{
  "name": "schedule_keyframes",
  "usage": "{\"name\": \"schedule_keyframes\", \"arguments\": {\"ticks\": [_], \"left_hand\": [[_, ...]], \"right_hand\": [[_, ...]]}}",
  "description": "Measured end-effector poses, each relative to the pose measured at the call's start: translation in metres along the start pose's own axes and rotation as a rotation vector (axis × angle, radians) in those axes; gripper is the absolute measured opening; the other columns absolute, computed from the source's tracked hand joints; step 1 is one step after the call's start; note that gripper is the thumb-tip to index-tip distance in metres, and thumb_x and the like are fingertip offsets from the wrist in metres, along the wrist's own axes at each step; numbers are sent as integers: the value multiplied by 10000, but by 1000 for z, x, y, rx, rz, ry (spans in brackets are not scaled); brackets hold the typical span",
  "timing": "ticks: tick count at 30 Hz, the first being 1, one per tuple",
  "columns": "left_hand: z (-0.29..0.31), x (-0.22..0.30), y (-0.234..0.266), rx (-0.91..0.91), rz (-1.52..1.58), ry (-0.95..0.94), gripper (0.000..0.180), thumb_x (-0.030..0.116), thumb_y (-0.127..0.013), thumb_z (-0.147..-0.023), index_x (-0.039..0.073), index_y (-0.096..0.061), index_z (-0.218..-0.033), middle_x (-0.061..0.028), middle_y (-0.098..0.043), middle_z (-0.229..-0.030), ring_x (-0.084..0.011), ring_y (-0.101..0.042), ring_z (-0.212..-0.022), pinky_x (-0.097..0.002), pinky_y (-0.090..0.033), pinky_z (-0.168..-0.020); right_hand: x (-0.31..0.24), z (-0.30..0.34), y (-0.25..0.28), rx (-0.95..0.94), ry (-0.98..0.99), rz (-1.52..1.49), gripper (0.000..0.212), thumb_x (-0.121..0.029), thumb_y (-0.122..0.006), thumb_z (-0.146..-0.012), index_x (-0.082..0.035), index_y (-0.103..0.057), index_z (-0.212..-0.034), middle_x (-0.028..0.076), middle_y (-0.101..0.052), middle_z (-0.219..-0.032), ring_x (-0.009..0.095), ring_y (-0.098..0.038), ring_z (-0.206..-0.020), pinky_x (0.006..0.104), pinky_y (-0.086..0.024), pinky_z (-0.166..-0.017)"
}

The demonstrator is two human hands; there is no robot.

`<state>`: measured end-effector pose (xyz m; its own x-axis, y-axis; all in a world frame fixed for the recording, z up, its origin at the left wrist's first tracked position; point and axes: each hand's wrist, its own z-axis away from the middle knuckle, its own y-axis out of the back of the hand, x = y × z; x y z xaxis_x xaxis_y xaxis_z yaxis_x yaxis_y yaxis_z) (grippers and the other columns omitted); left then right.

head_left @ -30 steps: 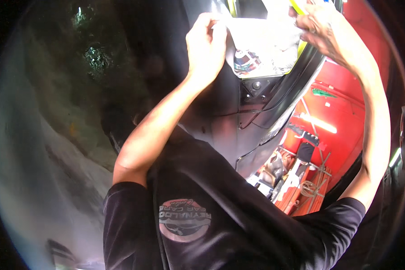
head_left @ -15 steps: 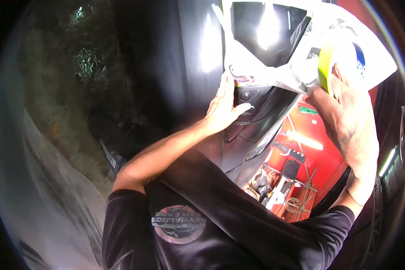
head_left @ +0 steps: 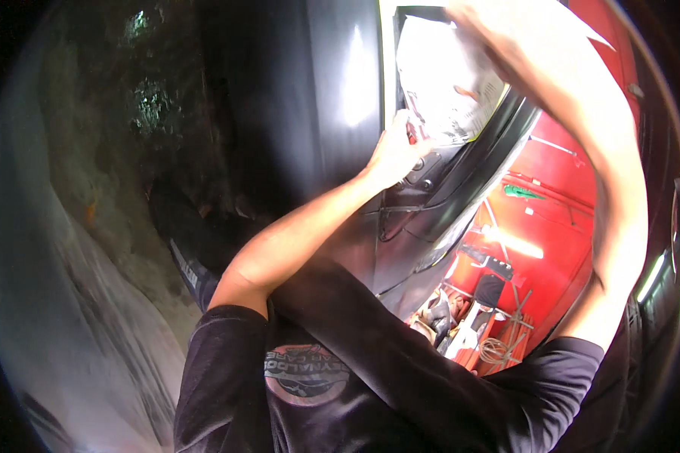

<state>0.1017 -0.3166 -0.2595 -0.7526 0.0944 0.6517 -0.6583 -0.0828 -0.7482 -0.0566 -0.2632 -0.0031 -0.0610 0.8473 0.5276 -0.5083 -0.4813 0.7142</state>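
Observation:
A white printed sheet (head_left: 449, 79), apparently paper, covers most of a dark-framed window (head_left: 412, 13) on a black car. Glare washes out much of the sheet. At its lower left corner, my left hand (head_left: 389, 160) has its fingers closed around the edge, close to a small red printed patch. My right hand (head_left: 482, 29) reaches across the top of the sheet, with its fingers bent out of sight at the picture's upper edge. Whether it holds anything there is hidden. Below the sheet are dark round fittings (head_left: 423, 175) on the car.
The black car panel (head_left: 340, 98) stretches left of the window. Beyond the car, at right, a red wall (head_left: 559, 234) has a bright tube light (head_left: 514, 241) and a green item (head_left: 523, 193). Tools and a coiled cord (head_left: 495, 350) lie lower down. Grey sheeting (head_left: 106, 325) hangs at left.
My right hand has swung up and left, and the yellow-green roll it held is out of sight. The white sheet now lies over the window. My left hand has shifted slightly right and closed.

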Motion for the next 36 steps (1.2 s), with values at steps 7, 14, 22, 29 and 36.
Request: {"name": "schedule_keyframes", "arguments": {"ticks": [7, 14, 22, 29, 36], "left_hand": [[-46, 7, 41, 187, 452, 54, 108, 46, -632, -1000, 47, -712, -1073, -18, -694, -863, -106, -652, -713, -273, -539, -646], [-74, -29, 17, 64, 575, 24, 70, 43, -633, -978, 65, -661, -1037, -52, -722, -896, -137, -694, -774, -268, -568, -653], [-61, 10, 32, 161, 315, 271, 62, 35, -597, -979, 86, -610, -1011, -69, -751, -932, -136, -668, -734, -303, -570, -661], [-59, 22, 43, 90, 388, 164, 532, 57, -716, -947, 60, -452, -1409, -100, -714, -1128, -172, -702, -853, -328, -585, -804], [-65, 62, 59, 119, 348, -118, 895, 78, -768, -949, 95, -200, -1641, -206, -583, -1404, -264, -693, -1107, -417, -584, -943]], "right_hand": [[-16, 32, 27, 321, 22, -143, 178, -123, -739, -815, -38, -717, -970, 125, -655, -906, 290, -641, -813, 392, -547, -688], [-55, 28, -13, 651, 150, -231, 201, -119, -721, -794, -25, -730, -971, 133, -648, -859, 290, -654, -786, 426, -556, -659], [-38, 128, -174, 361, -412, -240, 605, -239, -769, -787, -97, -661, -1365, 153, -630, -1243, 370, -556, -1212, 594, -459, -1005], [-9, 84, -185, 77, -435, -27, 806, -374, -814, -714, -58, -614, -1428, 238, -571, -1384, 428, -506, -1330, 647, -406, -1102], [-17, 92, -165, 270, -636, -489, 631, -348, -808, -783, -71, -673, -1334, 214, -635, -1269, 384, -586, -1216, 562, -497, -987]]}}
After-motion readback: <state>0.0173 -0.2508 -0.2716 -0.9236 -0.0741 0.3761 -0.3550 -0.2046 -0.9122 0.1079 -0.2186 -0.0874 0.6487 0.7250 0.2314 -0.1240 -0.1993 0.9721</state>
